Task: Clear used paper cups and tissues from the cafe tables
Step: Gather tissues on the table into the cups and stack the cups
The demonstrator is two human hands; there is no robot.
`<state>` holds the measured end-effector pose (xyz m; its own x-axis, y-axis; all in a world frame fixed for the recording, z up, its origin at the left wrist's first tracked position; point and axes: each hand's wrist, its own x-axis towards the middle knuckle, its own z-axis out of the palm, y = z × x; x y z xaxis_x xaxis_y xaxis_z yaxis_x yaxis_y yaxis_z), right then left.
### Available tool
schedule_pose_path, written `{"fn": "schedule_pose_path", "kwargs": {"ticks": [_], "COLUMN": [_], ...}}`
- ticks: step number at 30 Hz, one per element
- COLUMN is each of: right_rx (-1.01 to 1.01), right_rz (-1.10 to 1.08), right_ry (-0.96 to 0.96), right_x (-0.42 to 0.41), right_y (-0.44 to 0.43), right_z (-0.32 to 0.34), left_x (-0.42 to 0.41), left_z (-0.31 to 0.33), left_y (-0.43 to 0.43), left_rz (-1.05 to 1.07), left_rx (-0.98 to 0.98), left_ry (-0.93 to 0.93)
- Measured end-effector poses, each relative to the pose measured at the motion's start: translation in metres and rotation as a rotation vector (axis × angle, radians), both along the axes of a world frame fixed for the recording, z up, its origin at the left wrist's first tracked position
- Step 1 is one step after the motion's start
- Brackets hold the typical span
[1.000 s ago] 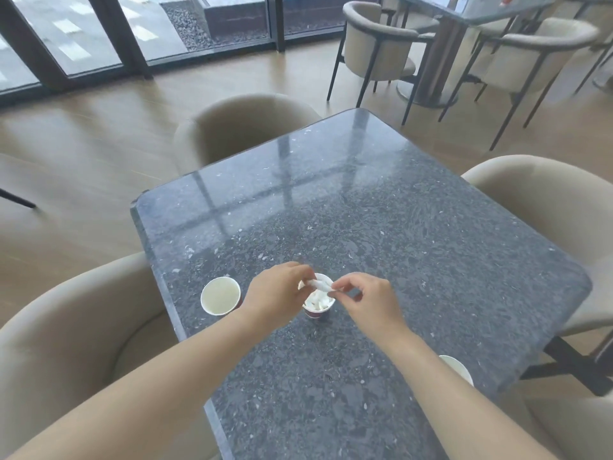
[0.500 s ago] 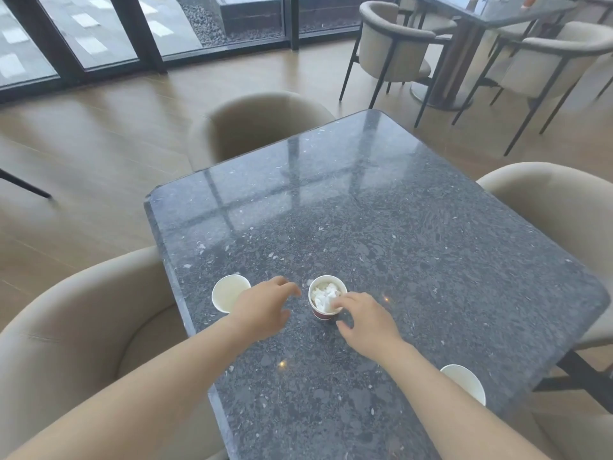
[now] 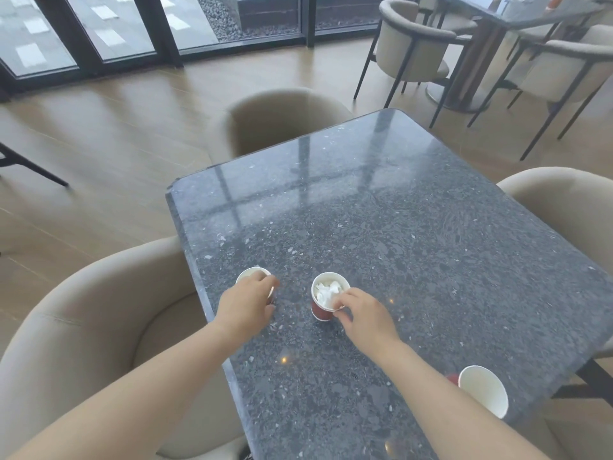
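Observation:
Three red paper cups with white insides stand on the dark speckled table [image 3: 414,234]. The middle cup [image 3: 326,293] is stuffed with crumpled white tissues [image 3: 326,290]; my right hand [image 3: 365,315] grips its near rim and side. My left hand [image 3: 247,302] closes over the left cup [image 3: 250,275] near the table's left edge, covering most of it. A third cup [image 3: 484,395], empty, stands at the near right edge beside my right forearm.
Beige upholstered chairs ring the table: one at the left [image 3: 86,327], one at the far side [image 3: 282,117], one at the right [image 3: 564,207]. Another table with chairs [image 3: 464,51] stands far right. Glass doors line the back.
Both hands were pushing tissue into the middle cup. My left hand has since moved left onto the left cup, and my right hand has settled on the middle cup.

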<state>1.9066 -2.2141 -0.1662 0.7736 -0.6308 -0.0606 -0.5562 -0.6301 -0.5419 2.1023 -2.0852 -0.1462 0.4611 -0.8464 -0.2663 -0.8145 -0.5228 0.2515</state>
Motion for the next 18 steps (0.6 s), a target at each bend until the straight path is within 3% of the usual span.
{"fn": "schedule_pose_path", "kwargs": {"ticks": [8, 18], "right_rx": [-0.012, 0.016], "right_rz": [-0.088, -0.265], "right_ry": [0.069, -0.062], "right_x": [-0.005, -0.05], "right_y": [0.013, 0.009], "right_z": [0.0, 0.023], "left_x": [0.021, -0.032], "left_z": [-0.013, -0.022], "left_y": [0.008, -0.02], "left_rz": [-0.034, -0.337], "left_rx": [0.157, 0.067], "left_ry": [-0.077, -0.084]}}
